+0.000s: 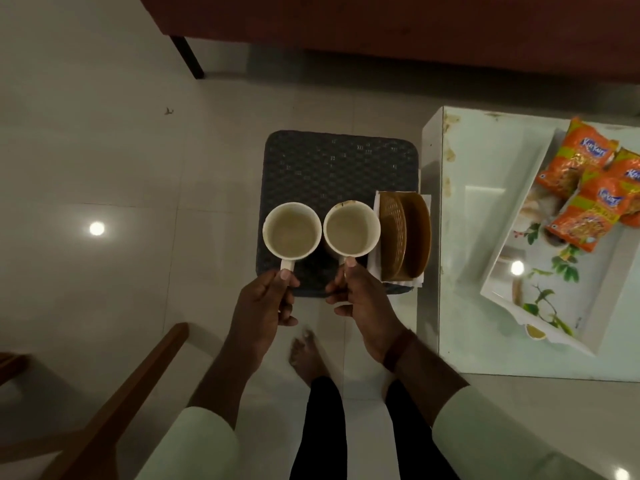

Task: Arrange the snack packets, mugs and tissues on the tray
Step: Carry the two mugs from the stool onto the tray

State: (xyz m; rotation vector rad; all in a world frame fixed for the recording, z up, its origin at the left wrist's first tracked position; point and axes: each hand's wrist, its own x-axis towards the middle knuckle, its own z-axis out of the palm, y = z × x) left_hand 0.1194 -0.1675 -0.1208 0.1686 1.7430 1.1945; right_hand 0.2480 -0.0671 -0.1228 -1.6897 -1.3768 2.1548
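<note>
Two white mugs are held side by side over a dark woven stool (332, 164). My left hand (266, 303) grips the handle of the left mug (292, 232). The handle of the right mug (351, 230) is in my right hand (360, 299). Both mugs look empty and upright. A brown wicker tissue holder (403, 237) with white tissues under it stands on the stool's right edge, touching the right mug. On the glass table at right lies a white floral tray (519, 271), with three orange snack packets (588, 181) on its far end.
The glass table (467, 161) stands right of the stool. A dark red sofa (381, 26) with a black leg runs along the top. A wooden chair arm (131, 393) is at the lower left. My bare foot (306, 355) and legs stand on the tiled floor below the stool.
</note>
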